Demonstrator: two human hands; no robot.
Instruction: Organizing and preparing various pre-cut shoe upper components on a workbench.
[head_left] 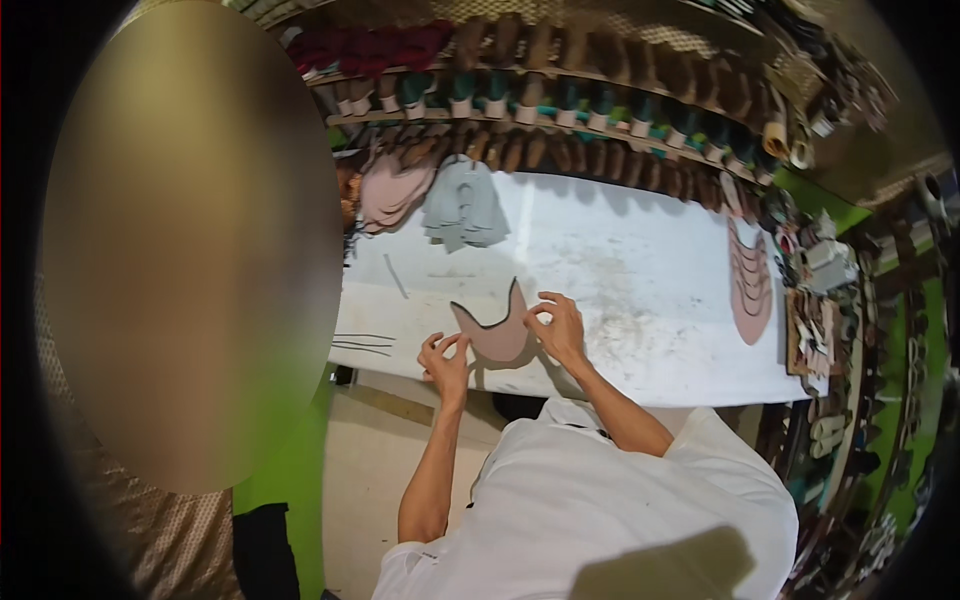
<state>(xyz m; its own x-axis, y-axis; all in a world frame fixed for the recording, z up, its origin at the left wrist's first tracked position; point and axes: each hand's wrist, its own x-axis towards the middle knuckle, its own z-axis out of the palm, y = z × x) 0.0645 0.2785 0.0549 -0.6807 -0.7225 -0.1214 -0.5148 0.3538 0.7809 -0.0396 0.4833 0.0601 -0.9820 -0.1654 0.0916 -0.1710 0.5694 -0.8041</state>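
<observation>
A pink, crescent-shaped shoe upper piece (497,346) with a black strip along its inner curve is held just above the near part of the white table (620,260). My left hand (446,366) has thumb and fingers pinched at its left edge. At its right edge, my right hand (559,327) pinches it between thumb and forefinger, with the other fingers bent. Several thin dark strips (365,345) lie on the table to the left of my left hand. Farther back is a single thin grey strip (397,276).
Grey cut pieces (465,205) and pink pieces (390,195) lie at the back left. Overlapping pink pieces (751,285) lie at the right, near a box of small items (812,335). Shelves behind hold rows of shoe lasts (570,95). A blurred patch covers the left side.
</observation>
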